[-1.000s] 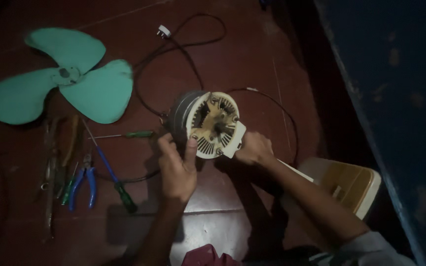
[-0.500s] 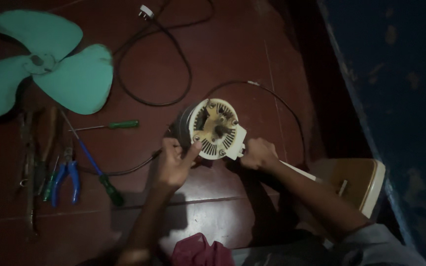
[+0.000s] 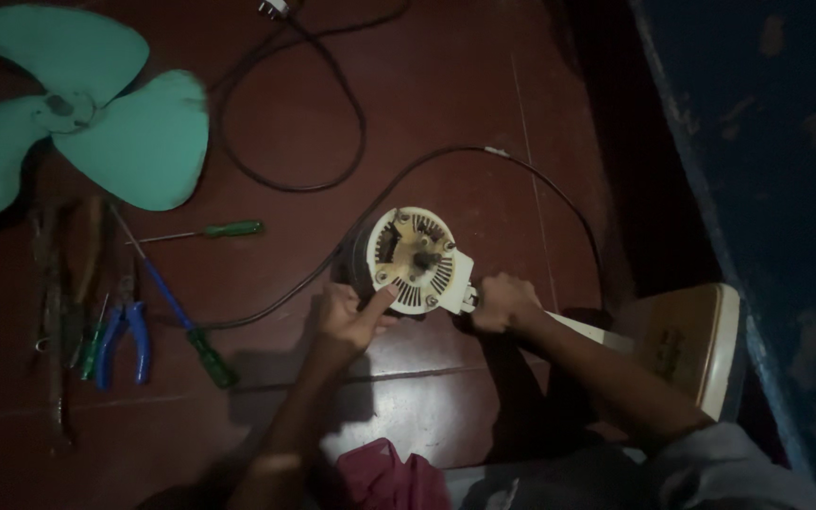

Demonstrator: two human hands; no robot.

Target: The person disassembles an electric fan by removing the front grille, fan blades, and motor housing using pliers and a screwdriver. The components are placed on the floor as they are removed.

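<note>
Since the earlier frames both hands and the motor have drifted lower and slightly left in view, and the cord now lies in a wider loop across the floor. Left hand (image 3: pixel 351 319) is loosely closed beside the motor (image 3: pixel 415 260), thumb raised and pressing against the lower left rim of its white front face; it steadies rather than grasps. Right hand (image 3: pixel 501 304) is clenched around the neck just below and right of the motor, where the white stem (image 3: pixel 586 331) begins. Motor sits directly ahead of both hands, between them, front face turned up toward the camera with its shaft pointing at the viewer. Long axis of the assembly runs from the motor down and right along the stem to the base (image 3: pixel 691 345); the right hand lies on that axis, the left hand off it to the side. Both hands are in contact, so neither is nearer. Black cord (image 3: pixel 351 123) loops away up and left over the dark red floor (image 3: pixel 484 104). Further left lie a green blade (image 3: pixel 134 132), two screwdrivers (image 3: pixel 210 229), blue pliers (image 3: pixel 125 340). Lighting is poor; finger detail is uncertain.
</note>
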